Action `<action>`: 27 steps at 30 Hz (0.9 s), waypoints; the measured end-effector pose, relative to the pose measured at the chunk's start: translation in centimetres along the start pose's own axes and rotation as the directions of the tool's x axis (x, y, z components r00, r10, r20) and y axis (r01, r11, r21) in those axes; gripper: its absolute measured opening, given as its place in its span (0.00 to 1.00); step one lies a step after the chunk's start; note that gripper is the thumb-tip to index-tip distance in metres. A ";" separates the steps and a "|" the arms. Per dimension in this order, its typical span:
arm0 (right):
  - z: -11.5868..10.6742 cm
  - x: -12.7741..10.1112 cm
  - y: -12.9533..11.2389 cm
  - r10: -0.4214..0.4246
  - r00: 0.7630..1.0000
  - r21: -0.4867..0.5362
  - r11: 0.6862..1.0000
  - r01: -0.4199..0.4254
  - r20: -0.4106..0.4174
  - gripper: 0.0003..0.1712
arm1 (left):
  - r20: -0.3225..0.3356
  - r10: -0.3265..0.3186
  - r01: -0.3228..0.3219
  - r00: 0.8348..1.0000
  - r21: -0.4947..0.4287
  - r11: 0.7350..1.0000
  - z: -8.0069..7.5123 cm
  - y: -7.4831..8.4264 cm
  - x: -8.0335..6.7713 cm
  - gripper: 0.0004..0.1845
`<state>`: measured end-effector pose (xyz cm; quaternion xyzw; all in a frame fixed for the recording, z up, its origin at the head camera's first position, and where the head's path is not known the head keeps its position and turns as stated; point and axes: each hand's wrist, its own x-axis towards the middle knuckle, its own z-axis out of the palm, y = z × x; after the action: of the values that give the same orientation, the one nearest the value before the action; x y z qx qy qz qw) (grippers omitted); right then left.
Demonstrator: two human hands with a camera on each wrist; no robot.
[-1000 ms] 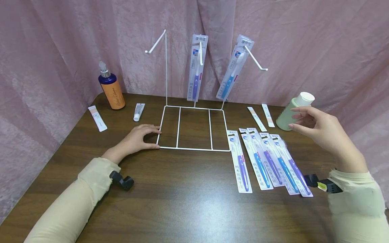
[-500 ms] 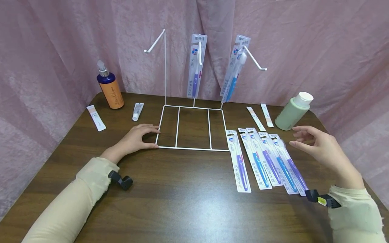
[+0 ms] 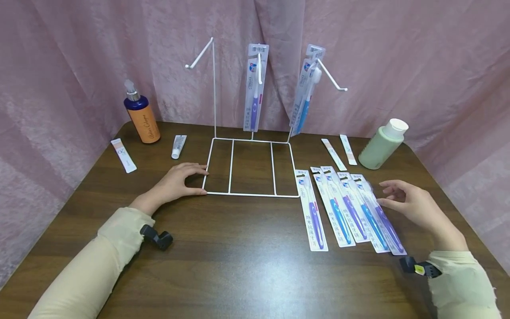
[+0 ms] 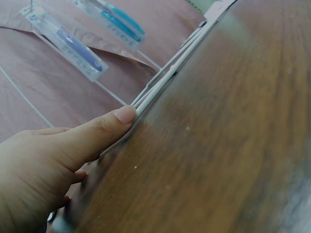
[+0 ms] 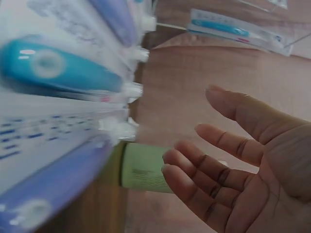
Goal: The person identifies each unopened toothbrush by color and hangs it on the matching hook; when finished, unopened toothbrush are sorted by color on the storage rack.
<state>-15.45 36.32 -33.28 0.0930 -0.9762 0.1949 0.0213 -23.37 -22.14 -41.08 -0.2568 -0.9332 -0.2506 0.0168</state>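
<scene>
A white wire display rack (image 3: 251, 195) stands on the table. My left hand (image 3: 175, 181) rests at its front left corner, thumb extended onto the frame and fingertips on the left bar. My right hand (image 3: 414, 206) hovers, fingers loosely bent and holding nothing, beside the rightmost packaged toothbrush (image 3: 384, 219). Several packaged toothbrushes, purple and blue, lie in an overlapping row; a purple packaged toothbrush (image 3: 313, 212) lies at the row's left end. From the middle hook hangs a packaged purple toothbrush (image 3: 255, 95); on the right hook hang packaged blue toothbrushes (image 3: 303, 106). The left hook (image 3: 199, 53) is bare.
An orange and blue pump bottle (image 3: 143, 122), a small tube (image 3: 179, 146) and a white sachet (image 3: 124, 156) are at the back left. At the back right, two slim sachets (image 3: 334, 154) lie near a tilted-looking green bottle (image 3: 382, 146). A pink curtain hangs behind the table.
My right hand has come down and nearer, from in front of the green bottle to the rightmost toothbrush pack. The packs on the right hook have swung and spread. My left hand stays put.
</scene>
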 end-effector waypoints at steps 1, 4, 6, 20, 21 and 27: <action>0.2 0.0 0.1 0.004 1.000 -0.006 1.000 -0.004 0.010 0.27 | 0.000 -0.001 0.001 1.000 0.003 1.000 0.0 0.0 0.0 0.32; 0.8 0.1 0.5 0.020 0.999 -0.011 1.000 -0.019 0.047 0.29 | 0.004 -0.007 0.007 1.000 0.010 1.000 0.0 -0.1 0.0 0.32; 1.1 0.2 0.7 0.032 0.997 -0.020 0.999 -0.030 0.069 0.29 | 0.004 -0.011 0.011 1.000 0.012 1.000 0.0 -0.1 0.1 0.32; 2.2 0.6 1.5 0.114 0.977 -0.059 0.993 -0.105 0.182 0.33 | 0.002 -0.005 0.005 1.000 -0.002 1.000 0.1 -0.2 0.1 0.32; 2.3 0.6 1.5 0.119 0.975 -0.060 0.992 -0.110 0.186 0.33 | 0.004 -0.007 0.007 1.000 -0.003 1.000 0.1 -0.2 0.2 0.32; 2.6 0.8 1.5 0.156 0.968 -0.082 0.986 -0.143 0.195 0.33 | 0.011 -0.019 0.019 1.000 -0.009 1.000 0.0 0.1 0.2 0.32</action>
<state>-16.58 36.52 -36.15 0.0376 -0.9836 0.1527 -0.0887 -23.48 -22.04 -41.00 -0.2492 -0.9346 -0.2536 0.0084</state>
